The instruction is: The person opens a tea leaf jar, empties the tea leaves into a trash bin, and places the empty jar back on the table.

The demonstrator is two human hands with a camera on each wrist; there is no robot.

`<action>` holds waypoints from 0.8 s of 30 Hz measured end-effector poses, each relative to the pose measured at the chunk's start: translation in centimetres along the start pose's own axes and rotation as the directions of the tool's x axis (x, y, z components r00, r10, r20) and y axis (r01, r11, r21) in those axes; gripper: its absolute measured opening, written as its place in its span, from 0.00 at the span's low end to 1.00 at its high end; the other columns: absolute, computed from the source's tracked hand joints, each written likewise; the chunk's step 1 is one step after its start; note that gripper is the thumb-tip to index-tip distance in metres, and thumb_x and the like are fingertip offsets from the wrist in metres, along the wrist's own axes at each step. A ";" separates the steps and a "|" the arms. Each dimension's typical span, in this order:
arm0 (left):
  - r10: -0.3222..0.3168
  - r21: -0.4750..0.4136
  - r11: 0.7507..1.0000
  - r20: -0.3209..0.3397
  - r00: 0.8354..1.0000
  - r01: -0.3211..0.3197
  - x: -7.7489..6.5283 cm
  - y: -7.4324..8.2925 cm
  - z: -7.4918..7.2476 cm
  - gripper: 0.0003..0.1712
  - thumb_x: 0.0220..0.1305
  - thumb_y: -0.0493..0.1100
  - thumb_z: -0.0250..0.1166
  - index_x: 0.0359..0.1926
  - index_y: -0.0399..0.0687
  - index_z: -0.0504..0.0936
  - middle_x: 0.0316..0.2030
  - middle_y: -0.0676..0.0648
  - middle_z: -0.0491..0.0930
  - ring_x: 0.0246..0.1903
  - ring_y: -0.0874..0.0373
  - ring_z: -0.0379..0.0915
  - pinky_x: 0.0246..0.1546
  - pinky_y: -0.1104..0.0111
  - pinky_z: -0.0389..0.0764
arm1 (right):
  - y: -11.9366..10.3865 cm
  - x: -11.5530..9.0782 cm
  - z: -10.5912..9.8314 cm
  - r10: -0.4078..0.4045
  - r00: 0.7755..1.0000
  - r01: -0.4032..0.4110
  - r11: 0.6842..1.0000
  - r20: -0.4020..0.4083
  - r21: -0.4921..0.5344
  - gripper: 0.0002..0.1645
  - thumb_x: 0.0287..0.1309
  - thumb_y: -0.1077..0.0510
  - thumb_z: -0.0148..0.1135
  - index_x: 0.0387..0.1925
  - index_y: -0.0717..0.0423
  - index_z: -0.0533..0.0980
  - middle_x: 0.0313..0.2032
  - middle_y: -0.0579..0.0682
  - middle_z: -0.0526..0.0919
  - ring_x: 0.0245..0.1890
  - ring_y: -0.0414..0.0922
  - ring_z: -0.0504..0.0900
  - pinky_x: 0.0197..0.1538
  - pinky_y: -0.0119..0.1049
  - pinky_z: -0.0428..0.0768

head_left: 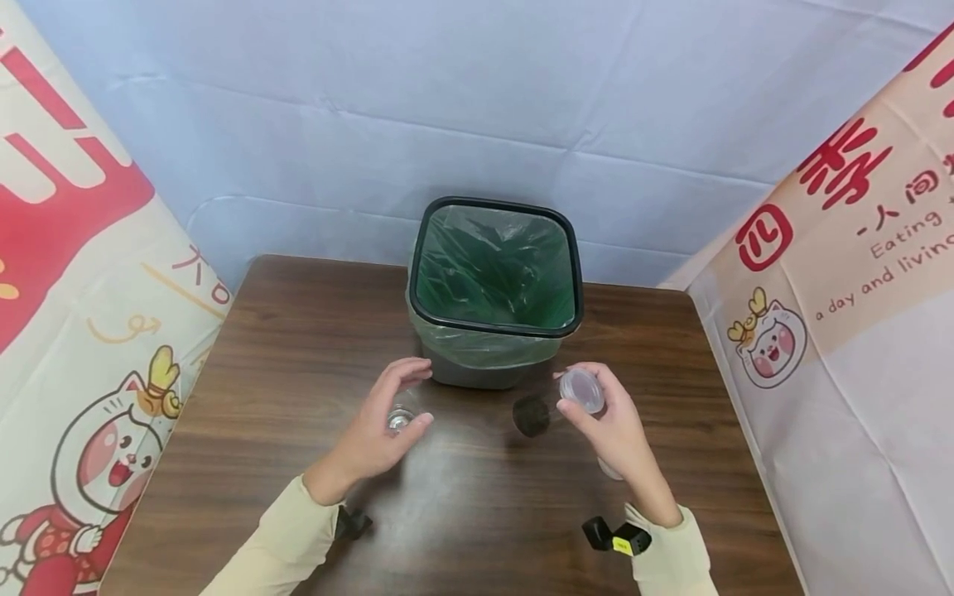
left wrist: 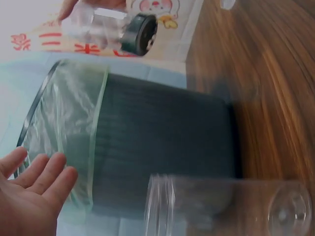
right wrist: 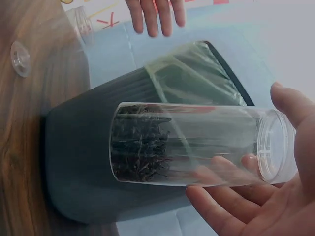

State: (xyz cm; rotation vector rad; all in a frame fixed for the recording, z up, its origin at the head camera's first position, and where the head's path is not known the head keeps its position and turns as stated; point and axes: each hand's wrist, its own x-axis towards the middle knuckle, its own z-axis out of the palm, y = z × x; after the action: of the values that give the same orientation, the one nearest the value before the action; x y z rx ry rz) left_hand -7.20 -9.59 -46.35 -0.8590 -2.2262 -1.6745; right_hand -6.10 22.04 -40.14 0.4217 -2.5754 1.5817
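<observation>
My right hand (head_left: 614, 426) holds a clear plastic jar (right wrist: 211, 128) near its translucent round top, with fingers and thumb about it. Dark, twisted dried bits like tea leaves (right wrist: 140, 142) fill the bottom part. The jar is raised above the table, in front of the bin's right side. To the left, a second clear jar (left wrist: 236, 201) stands upright on the table with nothing visible in it. My left hand (head_left: 380, 422) is spread beside and above this jar, its fingers loosely bent and thumb apart, and in the head view it partly covers the jar.
A dark grey bin (head_left: 477, 377) with a black rim and green plastic liner (head_left: 484, 273) stands at the back of the wooden table (head_left: 477, 513). Behind it hangs a pale cloth wall. A small whitish thing (head_left: 607, 469) lies under the right wrist.
</observation>
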 end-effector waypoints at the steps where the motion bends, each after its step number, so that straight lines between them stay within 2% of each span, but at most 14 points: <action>1: -0.004 0.001 1.000 0.012 1.000 0.004 0.1 0.1 0.2 0.35 0.57 0.37 0.64 0.65 0.38 0.63 0.60 0.42 0.68 0.58 0.50 0.67 0.60 0.60 0.66 | 0.2 0.1 0.1 -0.003 1.000 0.003 1.000 -0.005 0.008 0.26 0.53 0.65 0.66 0.54 0.64 0.69 0.50 0.63 0.80 0.49 0.38 0.76 0.50 0.29 0.74; 8: 0.000 0.025 1.000 0.101 0.995 -0.002 0.8 0.2 1.9 0.36 0.59 0.42 0.64 0.65 0.35 0.61 0.62 0.42 0.65 0.60 0.49 0.65 0.60 0.59 0.67 | 1.3 0.7 0.9 -0.034 0.999 0.031 0.995 0.027 0.097 0.29 0.52 0.66 0.66 0.56 0.62 0.68 0.52 0.55 0.80 0.52 0.42 0.75 0.50 0.32 0.76; 12: -0.043 0.046 0.998 0.143 0.989 0.037 0.9 0.2 2.8 0.39 0.59 0.47 0.65 0.67 0.41 0.59 0.63 0.43 0.64 0.60 0.50 0.65 0.59 0.57 0.68 | 0.6 1.0 1.6 -0.047 0.998 0.041 0.992 0.046 0.121 0.29 0.51 0.67 0.66 0.55 0.61 0.69 0.51 0.54 0.80 0.51 0.43 0.75 0.49 0.32 0.77; 15: -0.074 0.072 0.995 0.149 0.986 0.064 1.1 0.4 3.4 0.41 0.59 0.51 0.65 0.68 0.45 0.58 0.64 0.43 0.64 0.60 0.51 0.65 0.58 0.57 0.68 | -0.7 1.2 2.2 -0.056 0.997 0.049 0.991 0.051 0.128 0.29 0.50 0.68 0.67 0.54 0.65 0.68 0.50 0.57 0.80 0.51 0.43 0.76 0.49 0.32 0.77; 20: -0.095 0.166 0.983 0.132 0.987 0.073 1.3 0.2 4.5 0.43 0.57 0.57 0.65 0.68 0.46 0.60 0.62 0.45 0.66 0.60 0.56 0.64 0.58 0.60 0.68 | -2.7 1.4 3.0 -0.063 0.997 0.057 0.989 0.040 0.137 0.29 0.48 0.71 0.66 0.53 0.72 0.67 0.49 0.62 0.79 0.48 0.41 0.77 0.48 0.32 0.77; 24: -0.114 0.228 0.970 0.123 0.986 0.083 1.2 0.1 5.2 0.43 0.56 0.63 0.62 0.67 0.46 0.62 0.60 0.48 0.68 0.58 0.60 0.65 0.58 0.63 0.69 | -2.4 1.4 3.8 -0.072 0.997 0.068 0.988 0.028 0.138 0.28 0.48 0.71 0.66 0.53 0.70 0.68 0.48 0.62 0.80 0.48 0.42 0.77 0.48 0.32 0.77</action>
State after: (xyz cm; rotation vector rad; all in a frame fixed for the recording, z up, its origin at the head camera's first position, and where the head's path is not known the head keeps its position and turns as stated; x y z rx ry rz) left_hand -7.22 -4.32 -47.35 -0.8395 -2.5267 -1.4076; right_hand -6.53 17.45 -39.52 0.5482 -2.4544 1.7480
